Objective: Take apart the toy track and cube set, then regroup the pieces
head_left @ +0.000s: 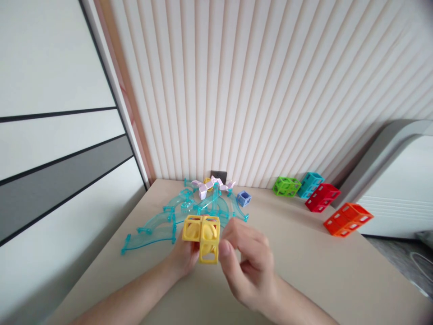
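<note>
A yellow block of joined open cube frames (209,232) is raised above the table in an L-like shape, with rounded yellow forms inside the frames. My left hand (185,255) grips it from behind and below, its fingers mostly hidden by the block. On the other side, my right hand (248,264) is closed in a pinch, thumb and forefinger tips at the block's right edge. Whether anything small sits between those fingertips is hidden. Just beyond the hands lie clear teal track pieces (157,220).
Pale lilac connector pieces (202,188) and a blue cube frame (244,198) sit near the ribbed wall. On the right stand green (286,186), teal (310,184), red (322,197) and orange (348,220) frame blocks. A dark socket (219,176) is behind; the table edge runs along the right.
</note>
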`<state>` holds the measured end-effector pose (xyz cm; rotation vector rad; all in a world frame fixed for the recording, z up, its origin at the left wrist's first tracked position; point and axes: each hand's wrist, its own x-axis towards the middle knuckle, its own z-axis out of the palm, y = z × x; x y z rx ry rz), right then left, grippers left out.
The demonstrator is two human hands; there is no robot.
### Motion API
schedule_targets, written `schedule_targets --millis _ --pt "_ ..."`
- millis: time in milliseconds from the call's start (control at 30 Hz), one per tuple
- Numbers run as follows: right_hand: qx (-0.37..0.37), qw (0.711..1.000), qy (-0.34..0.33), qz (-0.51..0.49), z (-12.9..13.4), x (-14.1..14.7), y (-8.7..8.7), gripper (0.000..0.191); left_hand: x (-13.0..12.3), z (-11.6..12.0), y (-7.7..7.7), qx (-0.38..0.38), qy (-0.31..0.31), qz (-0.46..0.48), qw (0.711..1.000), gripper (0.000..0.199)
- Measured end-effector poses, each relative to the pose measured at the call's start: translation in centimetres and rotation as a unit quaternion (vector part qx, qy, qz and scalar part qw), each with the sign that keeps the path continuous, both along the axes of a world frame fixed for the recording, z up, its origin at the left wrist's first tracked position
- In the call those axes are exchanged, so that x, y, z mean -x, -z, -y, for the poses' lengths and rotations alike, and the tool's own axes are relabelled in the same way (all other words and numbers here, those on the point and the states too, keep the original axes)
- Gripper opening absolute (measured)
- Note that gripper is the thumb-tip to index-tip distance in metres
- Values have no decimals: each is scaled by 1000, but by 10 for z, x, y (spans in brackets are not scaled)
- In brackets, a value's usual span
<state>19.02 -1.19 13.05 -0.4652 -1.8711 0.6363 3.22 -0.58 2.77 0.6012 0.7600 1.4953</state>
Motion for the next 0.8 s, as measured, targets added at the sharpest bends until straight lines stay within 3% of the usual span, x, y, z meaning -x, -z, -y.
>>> schedule_targets --millis 100,233,367,467,667,800 --pt "-44 987 85 127 -23 1 44 15 0 0 4 -1 15 16 1000 30" --pt "48 983 59 169 -33 -12 87 33 0 4 11 -8 61 -39 997 29" --pt "111 985 0 129 -23 -17 98 37 0 10 18 -56 65 -151 985 25" --pt "137 987 -1 90 -19 -17 101 34 0 12 21 -76 46 -181 979 26" --pt "283 957 53 -34 -27 -16 113 42 -1 13 21 -93 95 -81 988 44" --pt "336 937 57 -75 -32 -15 118 47 -3 14 17 -132 113 -83 981 67"
